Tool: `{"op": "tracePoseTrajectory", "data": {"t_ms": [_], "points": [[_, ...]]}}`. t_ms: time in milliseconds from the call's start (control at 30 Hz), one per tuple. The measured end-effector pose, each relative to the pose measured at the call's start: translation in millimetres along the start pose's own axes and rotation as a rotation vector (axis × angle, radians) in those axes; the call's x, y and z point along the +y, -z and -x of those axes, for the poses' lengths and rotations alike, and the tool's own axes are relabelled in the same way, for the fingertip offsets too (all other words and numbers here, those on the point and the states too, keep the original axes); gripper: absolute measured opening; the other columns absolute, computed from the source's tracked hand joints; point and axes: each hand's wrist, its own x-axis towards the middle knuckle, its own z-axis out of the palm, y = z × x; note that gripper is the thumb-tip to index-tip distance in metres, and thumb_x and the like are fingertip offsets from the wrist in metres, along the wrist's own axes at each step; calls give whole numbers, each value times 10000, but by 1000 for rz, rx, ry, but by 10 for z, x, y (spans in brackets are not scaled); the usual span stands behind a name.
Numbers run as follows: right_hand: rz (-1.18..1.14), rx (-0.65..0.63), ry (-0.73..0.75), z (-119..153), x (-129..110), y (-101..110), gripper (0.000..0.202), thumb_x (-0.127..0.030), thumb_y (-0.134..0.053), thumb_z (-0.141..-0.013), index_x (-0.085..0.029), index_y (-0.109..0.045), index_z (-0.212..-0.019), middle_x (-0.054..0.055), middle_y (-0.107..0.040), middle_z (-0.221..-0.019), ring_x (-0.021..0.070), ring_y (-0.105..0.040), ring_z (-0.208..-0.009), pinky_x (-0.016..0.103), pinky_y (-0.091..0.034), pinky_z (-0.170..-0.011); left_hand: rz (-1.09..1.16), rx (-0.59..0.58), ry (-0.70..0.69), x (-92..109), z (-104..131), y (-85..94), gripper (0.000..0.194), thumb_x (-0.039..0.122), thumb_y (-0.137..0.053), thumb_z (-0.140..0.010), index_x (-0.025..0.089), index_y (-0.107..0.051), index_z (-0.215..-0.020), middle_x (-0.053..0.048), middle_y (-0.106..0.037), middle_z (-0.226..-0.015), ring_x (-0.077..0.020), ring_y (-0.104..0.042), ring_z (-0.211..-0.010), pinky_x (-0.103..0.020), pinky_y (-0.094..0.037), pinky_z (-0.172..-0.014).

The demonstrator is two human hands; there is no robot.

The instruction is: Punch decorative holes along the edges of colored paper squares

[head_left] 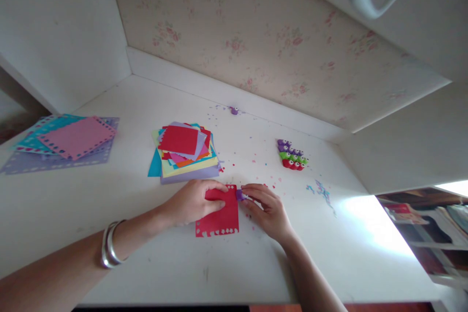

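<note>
A red paper sheet [223,218] lies on the white table, with small shapes punched along its top and bottom edges. My left hand [195,201] grips the sheet's left part, thumb and forefinger on top of it. At the sheet's upper right edge sits a small purple punch [240,195], held between the thumb and fingers of my right hand [268,210]. Whether the paper is inside the punch is too small to tell.
Behind the sheet is a stack of coloured papers [179,140]. Punched sheets [78,137] lie at the far left. Purple, green and red punches [292,156] stand in rows at the right; another purple punch [234,110] is near the wall. Paper bits are scattered about.
</note>
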Motion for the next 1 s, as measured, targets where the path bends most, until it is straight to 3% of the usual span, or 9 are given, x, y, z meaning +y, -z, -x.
{"op": "tracePoseTrajectory", "data": {"t_ms": [200, 433, 567, 767, 1000], "points": [[35, -67, 1, 2, 24, -23, 198, -216, -612, -908, -263, -713, -1071, 78, -706, -1085, 206, -666, -1009, 355, -577, -867, -136, -22, -105, -48, 14, -75, 303, 235, -632, -819, 234, -685, -1117, -28, -727, -1105, -218, -670, -1013, -349, -514, -930], [97, -99, 15, 30, 22, -18, 245, -196, -597, -914, -273, -702, -1121, 64, -705, -1126, 209, -669, -1033, 377, -581, -898, -470, 99, -256, -4, 114, -193, 246, 288, -547, -912, 218, -665, -1116, -78, -621, -1131, -197, -643, -958, -321, -534, -859], [142, -93, 42, 68, 33, -11, 284, -160, -587, -915, -274, -694, -1153, 63, -690, -1180, 205, -665, -1062, 381, -582, -924, -662, 146, -369, 109, 204, -153, 260, 333, -490, -953, 196, -680, -1066, -105, -591, -1210, -272, -555, -1123, -435, -469, -968], [164, -91, 69, 85, 37, -6, 287, -167, -580, -918, -271, -703, -1155, 71, -705, -1156, 213, -692, -1021, 374, -613, -886, -632, 32, -379, 89, 326, -191, 385, 494, -546, -905, 245, -656, -1178, -100, -587, -1278, -301, -476, -1248, -504, -330, -1093], [174, -89, 90, 90, 58, -12, 324, -129, -595, -902, -278, -694, -1172, 70, -697, -1170, 212, -689, -1024, 381, -607, -900, -645, 5, -357, 9, 342, -251, 380, 432, -589, -884, 260, -634, -1219, -93, -541, -1359, -300, -436, -1303, -503, -235, -1147]]}}
